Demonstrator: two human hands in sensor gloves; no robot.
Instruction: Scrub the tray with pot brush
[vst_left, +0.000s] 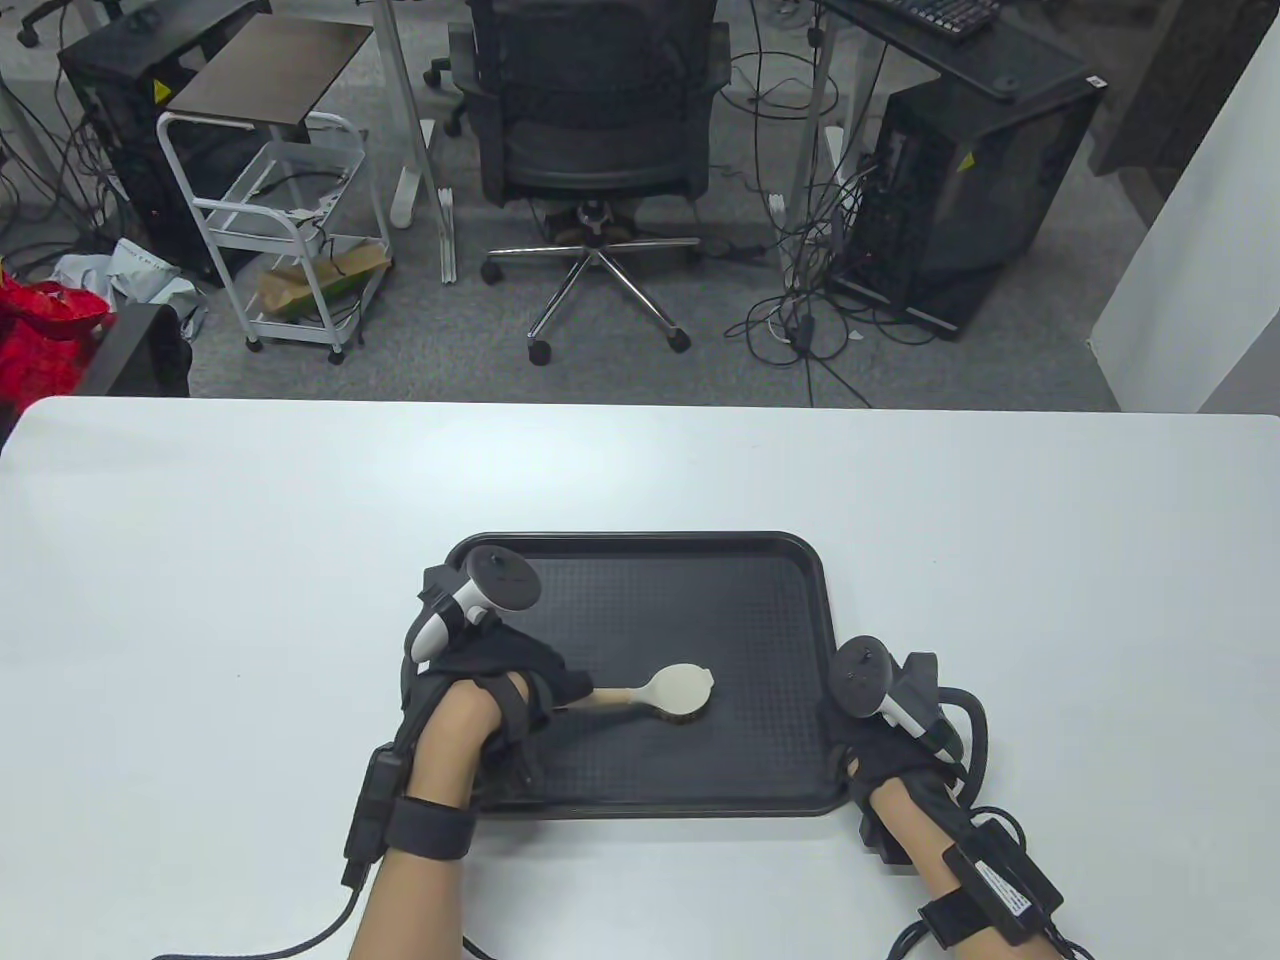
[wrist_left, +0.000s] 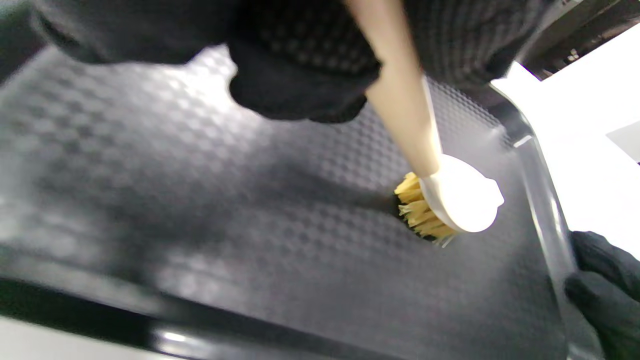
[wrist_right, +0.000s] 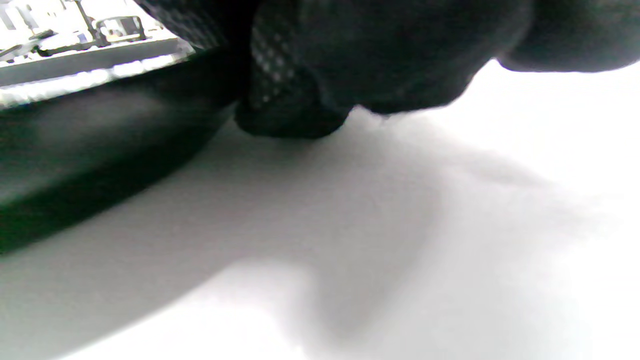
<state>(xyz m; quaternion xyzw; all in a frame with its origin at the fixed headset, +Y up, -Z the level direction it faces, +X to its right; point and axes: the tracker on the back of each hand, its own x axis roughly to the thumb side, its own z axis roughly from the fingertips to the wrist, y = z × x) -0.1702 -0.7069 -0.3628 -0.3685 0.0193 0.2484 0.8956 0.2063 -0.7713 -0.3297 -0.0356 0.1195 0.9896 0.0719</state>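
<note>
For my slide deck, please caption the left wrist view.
Gloved left hand presses a wooden-handled pot brush onto the textured black plastic tray.

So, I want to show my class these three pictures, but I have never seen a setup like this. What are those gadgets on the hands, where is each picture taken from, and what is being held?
These are a person's two hands in black sensor gloves, each with a tracker strapped to its back. One camera looks down at the white table; two more sit on the wrists. A black tray lies on the table. The left hand grips the pot brush by its handle, bristles down on the tray floor, as the left wrist view shows close up. The right hand rests at the tray's right edge; its fingers are hard to make out.
</note>
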